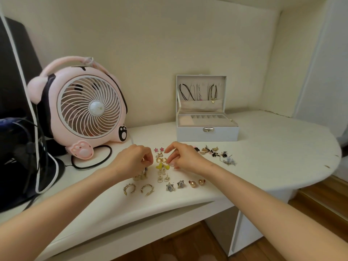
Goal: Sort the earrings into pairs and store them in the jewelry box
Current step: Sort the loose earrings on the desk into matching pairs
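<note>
On the near part of the white bench (263,151), a pair of open gold hoop earrings (129,188) is laid side by side. A pair of silver star-shaped studs (170,187) and a pair of round gold ball studs (193,183) are set out to their right. Just behind, smaller pairs are ranged in a short column, among them two pale flower studs (160,179) and two yellow earrings (162,166). Both bare hands are held low over this column. The left hand (135,159) is curled, and a small gold piece (143,159) is seen pinched at its fingertips. The right hand (182,157) is bent, its fingertips at a pair of small gold hoops (163,160); whether these are gripped cannot be told. Two pink star studs (156,149) are placed just beyond the hands. An unsorted cluster of dark and gold earrings (212,152) is spread to the right. Farther back, the white jewelry box (207,133) is stood open near the wall, with necklaces hung in its raised lid. A pink cat-themed desk fan (88,110) is stood at far left.
</note>
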Demonstrator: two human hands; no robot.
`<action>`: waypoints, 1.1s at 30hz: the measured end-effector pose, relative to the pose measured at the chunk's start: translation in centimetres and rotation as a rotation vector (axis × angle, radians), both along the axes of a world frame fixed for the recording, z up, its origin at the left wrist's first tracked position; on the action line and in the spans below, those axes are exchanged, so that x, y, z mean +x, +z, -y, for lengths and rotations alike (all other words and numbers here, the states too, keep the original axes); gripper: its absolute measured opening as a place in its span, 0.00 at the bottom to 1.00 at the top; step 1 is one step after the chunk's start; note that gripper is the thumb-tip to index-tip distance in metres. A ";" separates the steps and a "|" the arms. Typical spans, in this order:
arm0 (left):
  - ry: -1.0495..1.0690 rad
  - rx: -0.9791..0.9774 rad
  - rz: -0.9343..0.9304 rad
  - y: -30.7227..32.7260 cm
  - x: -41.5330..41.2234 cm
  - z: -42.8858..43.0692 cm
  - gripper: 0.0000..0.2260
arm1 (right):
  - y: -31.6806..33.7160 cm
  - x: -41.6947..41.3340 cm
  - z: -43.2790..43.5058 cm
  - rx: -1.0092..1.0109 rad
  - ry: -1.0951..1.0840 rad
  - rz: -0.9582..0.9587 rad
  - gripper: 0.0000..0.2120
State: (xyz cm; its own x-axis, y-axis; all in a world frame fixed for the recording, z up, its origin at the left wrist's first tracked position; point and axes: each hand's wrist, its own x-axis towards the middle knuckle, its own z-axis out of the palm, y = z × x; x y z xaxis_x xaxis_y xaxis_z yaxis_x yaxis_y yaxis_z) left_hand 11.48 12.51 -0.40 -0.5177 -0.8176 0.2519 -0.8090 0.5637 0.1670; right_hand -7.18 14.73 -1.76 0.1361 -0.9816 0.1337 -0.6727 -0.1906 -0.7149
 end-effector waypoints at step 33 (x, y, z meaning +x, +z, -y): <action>-0.061 -0.048 0.024 0.1 -0.8 0.0 0.08 | -0.7 0.6 1.5 -0.060 -0.050 -0.144 0.06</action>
